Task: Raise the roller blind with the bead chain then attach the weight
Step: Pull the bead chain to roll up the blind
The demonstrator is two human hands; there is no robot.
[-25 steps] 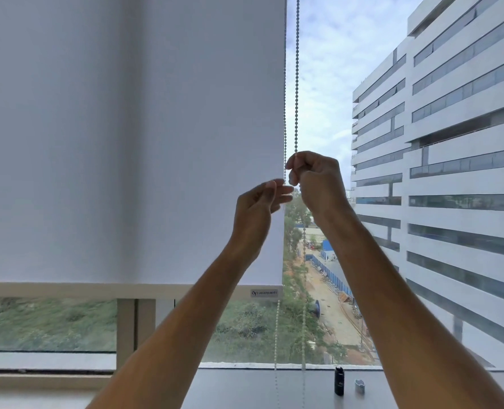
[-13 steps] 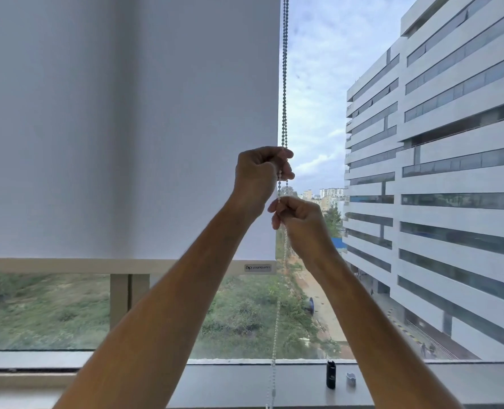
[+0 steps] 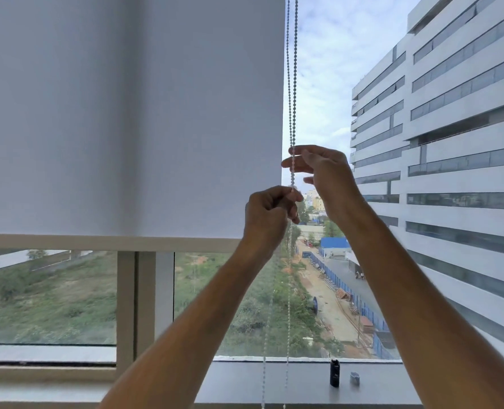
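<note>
The white roller blind point(image 3: 126, 113) covers the window's upper left, and its beige bottom bar point(image 3: 97, 242) sits just above mid-height. The bead chain point(image 3: 293, 84) hangs in two strands along the blind's right edge, down past the sill. My left hand point(image 3: 267, 214) is closed in a fist around the chain. Slightly higher and to the right, my right hand point(image 3: 323, 168) has its fingers spread beside the chain, without gripping it. A small black weight point(image 3: 335, 376) stands upright on the sill, with a small grey piece point(image 3: 354, 378) beside it.
The grey window sill point(image 3: 392, 382) runs across the bottom. A beige window post point(image 3: 135, 305) stands left of centre behind the glass. Outside are a large white building point(image 3: 451, 143) at right and green ground below.
The blind's bottom bar has risen. My left hand has dropped lower along the chain, still closed on it. My right hand let go, moved up above the left and spread its fingers.
</note>
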